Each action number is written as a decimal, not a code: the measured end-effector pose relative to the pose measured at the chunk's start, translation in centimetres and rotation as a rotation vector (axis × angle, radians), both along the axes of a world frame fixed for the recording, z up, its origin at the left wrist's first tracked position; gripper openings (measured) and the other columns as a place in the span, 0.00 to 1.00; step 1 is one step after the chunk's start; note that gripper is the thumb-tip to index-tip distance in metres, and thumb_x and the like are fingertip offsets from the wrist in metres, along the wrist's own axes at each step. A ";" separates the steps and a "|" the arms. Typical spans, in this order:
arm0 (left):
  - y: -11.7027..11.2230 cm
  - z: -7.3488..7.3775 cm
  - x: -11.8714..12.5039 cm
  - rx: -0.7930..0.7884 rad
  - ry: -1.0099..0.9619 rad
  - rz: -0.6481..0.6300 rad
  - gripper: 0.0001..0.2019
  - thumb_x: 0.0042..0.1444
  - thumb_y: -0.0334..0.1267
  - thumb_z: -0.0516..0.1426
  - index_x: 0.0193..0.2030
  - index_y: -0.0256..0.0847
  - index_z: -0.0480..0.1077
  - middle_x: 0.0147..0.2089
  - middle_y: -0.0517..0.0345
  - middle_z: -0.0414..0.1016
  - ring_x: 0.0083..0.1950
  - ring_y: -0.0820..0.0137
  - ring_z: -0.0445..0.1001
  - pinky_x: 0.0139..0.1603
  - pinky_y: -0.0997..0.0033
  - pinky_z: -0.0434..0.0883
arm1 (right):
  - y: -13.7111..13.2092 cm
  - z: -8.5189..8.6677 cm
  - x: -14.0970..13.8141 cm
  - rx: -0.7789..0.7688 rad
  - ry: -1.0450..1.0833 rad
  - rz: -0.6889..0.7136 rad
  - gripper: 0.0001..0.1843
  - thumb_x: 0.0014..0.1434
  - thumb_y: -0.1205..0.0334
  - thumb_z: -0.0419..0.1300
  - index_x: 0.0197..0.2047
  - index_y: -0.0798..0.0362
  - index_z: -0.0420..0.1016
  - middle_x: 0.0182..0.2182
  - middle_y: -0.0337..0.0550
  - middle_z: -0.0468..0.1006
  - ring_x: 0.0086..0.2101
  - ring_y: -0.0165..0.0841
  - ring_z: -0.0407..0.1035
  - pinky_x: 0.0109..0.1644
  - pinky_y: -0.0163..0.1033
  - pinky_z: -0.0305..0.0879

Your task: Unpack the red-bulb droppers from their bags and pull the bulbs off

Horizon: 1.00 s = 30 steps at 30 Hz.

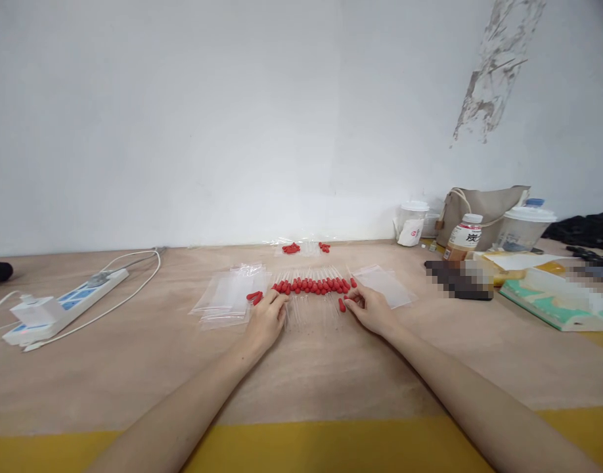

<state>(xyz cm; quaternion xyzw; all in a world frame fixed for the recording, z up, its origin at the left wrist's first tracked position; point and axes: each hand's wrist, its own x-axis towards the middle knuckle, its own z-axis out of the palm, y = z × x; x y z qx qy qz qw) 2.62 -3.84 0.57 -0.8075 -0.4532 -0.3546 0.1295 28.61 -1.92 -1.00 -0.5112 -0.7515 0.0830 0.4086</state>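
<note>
A row of red rubber dropper bulbs (311, 286) runs across the table between my hands, with thin clear tubes pointing toward the wall. More clear tubes (306, 315) lie on the near side of the row. My left hand (268, 316) rests at the row's left end, fingers curled together; what they hold, if anything, is hidden. A few loose red bulbs (255, 297) lie just left of it. At the right end, my right hand (373, 307) has thumb and fingertips closed on a small red bulb, mostly covered. Another red bulb (341, 305) lies against its thumb tip.
Clear plastic bags lie in a left stack (227, 299) and a right stack (387, 286). Red bulbs in clear bags (291, 248) lie by the wall. A power strip (67, 309) with cables stands left. Right are a phone-like dark object (459, 281), bottle (464, 238), cups and green-white box (558, 303).
</note>
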 end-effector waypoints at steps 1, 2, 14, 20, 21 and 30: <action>0.1 0.0 0.1 0.008 0.024 -0.001 0.10 0.55 0.27 0.47 0.37 0.37 0.68 0.35 0.55 0.68 0.35 0.71 0.69 0.35 0.72 0.67 | -0.1 0.1 0.0 -0.008 -0.018 0.007 0.09 0.53 0.60 0.51 0.29 0.53 0.69 0.26 0.40 0.74 0.23 0.28 0.66 0.29 0.34 0.59; 0.1 0.0 0.2 0.011 0.046 -0.007 0.09 0.55 0.27 0.47 0.36 0.37 0.68 0.35 0.55 0.69 0.35 0.71 0.69 0.35 0.72 0.67 | -0.2 0.2 -0.1 -0.011 -0.038 0.010 0.09 0.53 0.59 0.51 0.28 0.53 0.70 0.25 0.39 0.74 0.23 0.28 0.66 0.29 0.34 0.58; -1.3 0.5 0.4 -0.210 0.001 -0.145 0.27 0.47 0.51 0.57 0.50 0.37 0.63 0.41 0.52 0.72 0.35 0.69 0.71 0.37 0.69 0.69 | -1.0 1.2 -0.1 -0.048 -0.165 -0.102 0.12 0.56 0.55 0.51 0.29 0.48 0.73 0.29 0.36 0.76 0.31 0.32 0.67 0.34 0.36 0.51; -0.1 1.8 -0.8 -0.153 -0.016 -0.075 0.12 0.54 0.41 0.53 0.42 0.40 0.69 0.40 0.54 0.72 0.42 0.67 0.69 0.43 0.66 0.66 | -1.0 1.1 0.3 0.065 -0.255 -0.145 0.11 0.56 0.54 0.51 0.32 0.47 0.73 0.32 0.37 0.77 0.34 0.35 0.66 0.38 0.40 0.49; 0.5 2.1 -1.0 -0.152 0.008 -0.056 0.09 0.54 0.40 0.53 0.39 0.40 0.70 0.38 0.54 0.72 0.42 0.66 0.68 0.43 0.66 0.66 | -1.0 1.0 0.4 0.078 -0.257 -0.149 0.12 0.56 0.54 0.51 0.32 0.47 0.73 0.32 0.38 0.77 0.34 0.35 0.66 0.38 0.40 0.48; 6.1 3.4 1.0 -0.105 0.245 0.108 0.11 0.47 0.45 0.57 0.28 0.38 0.73 0.35 0.52 0.70 0.39 0.63 0.66 0.39 0.63 0.62 | -1.1 0.9 0.5 0.118 -0.261 -0.096 0.13 0.57 0.54 0.50 0.33 0.46 0.74 0.33 0.38 0.77 0.32 0.34 0.66 0.39 0.40 0.49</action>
